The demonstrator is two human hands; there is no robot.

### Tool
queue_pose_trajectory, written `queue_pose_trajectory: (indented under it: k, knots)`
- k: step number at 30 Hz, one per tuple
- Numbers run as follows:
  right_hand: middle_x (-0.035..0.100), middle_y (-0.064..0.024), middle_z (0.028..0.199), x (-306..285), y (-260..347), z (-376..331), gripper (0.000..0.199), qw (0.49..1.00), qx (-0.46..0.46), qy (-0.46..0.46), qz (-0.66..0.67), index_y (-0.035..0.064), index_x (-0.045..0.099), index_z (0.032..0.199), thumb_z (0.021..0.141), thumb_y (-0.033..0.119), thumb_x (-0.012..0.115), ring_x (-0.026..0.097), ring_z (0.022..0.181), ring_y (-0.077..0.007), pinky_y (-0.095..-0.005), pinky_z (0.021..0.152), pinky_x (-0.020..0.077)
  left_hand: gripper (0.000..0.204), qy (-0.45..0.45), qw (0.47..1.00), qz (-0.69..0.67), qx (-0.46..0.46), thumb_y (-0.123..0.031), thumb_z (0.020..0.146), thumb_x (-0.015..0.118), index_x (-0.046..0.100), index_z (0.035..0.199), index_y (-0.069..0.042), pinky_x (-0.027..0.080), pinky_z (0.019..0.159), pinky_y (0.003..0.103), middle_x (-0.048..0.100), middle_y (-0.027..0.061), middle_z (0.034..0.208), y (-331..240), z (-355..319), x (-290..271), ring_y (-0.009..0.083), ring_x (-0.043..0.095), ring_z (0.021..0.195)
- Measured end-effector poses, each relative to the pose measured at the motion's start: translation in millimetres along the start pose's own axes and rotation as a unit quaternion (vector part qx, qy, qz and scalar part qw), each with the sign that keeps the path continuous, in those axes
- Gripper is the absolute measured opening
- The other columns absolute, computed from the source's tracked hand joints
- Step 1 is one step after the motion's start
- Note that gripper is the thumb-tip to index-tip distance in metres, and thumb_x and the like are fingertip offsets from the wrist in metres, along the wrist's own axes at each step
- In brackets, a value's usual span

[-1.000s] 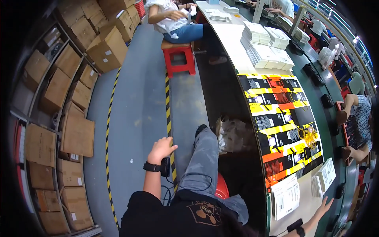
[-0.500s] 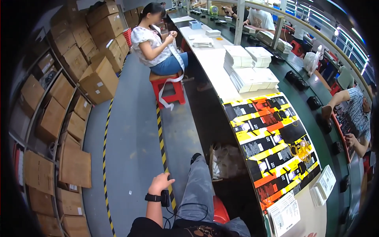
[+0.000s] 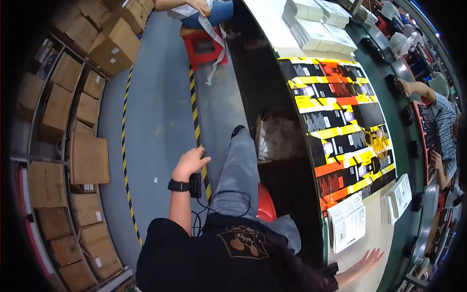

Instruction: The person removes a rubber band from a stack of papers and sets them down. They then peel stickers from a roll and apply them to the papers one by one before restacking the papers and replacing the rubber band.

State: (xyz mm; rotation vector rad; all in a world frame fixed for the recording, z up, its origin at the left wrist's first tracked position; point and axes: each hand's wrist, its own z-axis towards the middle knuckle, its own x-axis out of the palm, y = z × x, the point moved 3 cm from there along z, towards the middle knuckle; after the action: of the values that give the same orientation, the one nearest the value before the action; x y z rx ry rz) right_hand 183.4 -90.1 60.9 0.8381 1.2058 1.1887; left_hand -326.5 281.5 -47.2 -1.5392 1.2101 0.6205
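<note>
My left hand hangs in the air beside my knee, its thumb apart from the loosely bent fingers and nothing visible in it. A small black device with a cable sits by that wrist, next to a black wristband. Over the worktable at the lower right, my right hand is spread and holds nothing. Just beyond it lies a stack of white printed sheets. A second white stack lies farther right. Black, yellow and red printed sheets cover the tabletop ahead, with yellow rubber bands on them.
Tall white paper stacks stand at the table's far end. A seated person's hand holds a white strip above a red stool. Cardboard boxes fill the left shelves. Another person's hand works across the dark green conveyor.
The view has tilted down, so the table and stool sit higher in the picture. My right hand, barely visible at the lower edge before, now shows whole over the table.
</note>
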Motion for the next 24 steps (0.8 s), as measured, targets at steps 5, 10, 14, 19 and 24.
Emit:
queue_pose_trajectory:
  k: [5, 10, 14, 19, 24]
  knots:
    - [0.035, -0.0197, 0.131, 1, -1, -7, 0.047, 0.999, 0.033, -0.018, 0.021, 0.0003, 0.028, 0.132, 0.091, 0.018, 0.040, 0.034, 0.123, -0.0285, -0.0405, 0.101, 0.0299, 0.049, 0.042, 0.997, 0.023, -0.056, -0.038, 0.078, 0.056, 0.052, 0.111, -0.001, 0.042, 0.085, 0.039, 0.055, 0.0187, 0.108, 2, -7, 13, 0.0334, 0.052, 0.101]
    - [0.038, -0.0196, 0.128, -1, 15, -19, 0.047, 0.999, 0.012, 0.017, 0.029, 0.0005, 0.029, 0.132, 0.091, 0.021, 0.039, 0.038, 0.120, -0.0269, -0.0383, 0.099, 0.0317, 0.049, 0.060, 0.996, 0.019, -0.067, -0.036, 0.079, 0.056, 0.050, 0.113, -0.002, 0.042, 0.087, 0.039, 0.054, 0.0190, 0.111, -3, -6, 9, 0.0327, 0.051, 0.103]
    - [0.046, -0.0180, 0.118, -3, 23, -23, 0.046, 0.991, 0.034, 0.074, 0.110, -0.0011, 0.036, 0.127, 0.087, 0.021, 0.044, 0.047, 0.106, -0.0239, -0.0359, 0.093, 0.0349, 0.047, 0.057, 0.995, 0.021, -0.078, -0.033, 0.079, 0.057, 0.050, 0.114, -0.002, 0.041, 0.088, 0.037, 0.053, 0.0191, 0.113, -8, 2, 2, 0.0317, 0.050, 0.106]
    - [0.046, -0.0160, 0.110, -8, 3, -31, 0.054, 0.933, -0.006, 0.261, 0.247, -0.0010, 0.034, 0.128, 0.087, 0.033, 0.045, 0.048, 0.089, -0.0199, -0.0308, 0.082, 0.0372, 0.049, 0.061, 0.995, 0.030, -0.074, -0.036, 0.079, 0.056, 0.050, 0.115, -0.003, 0.041, 0.088, 0.038, 0.054, 0.0187, 0.112, -6, 7, 6, 0.0325, 0.050, 0.105]
    - [0.047, -0.0153, 0.107, 8, -5, -41, 0.056, 0.919, -0.003, 0.309, 0.245, -0.0018, 0.035, 0.126, 0.085, 0.035, 0.047, 0.048, 0.087, -0.0192, -0.0301, 0.080, 0.0371, 0.050, 0.077, 0.994, 0.025, -0.076, -0.038, 0.080, 0.055, 0.050, 0.115, -0.004, 0.041, 0.087, 0.039, 0.054, 0.0184, 0.111, -4, 6, 12, 0.0326, 0.050, 0.104]
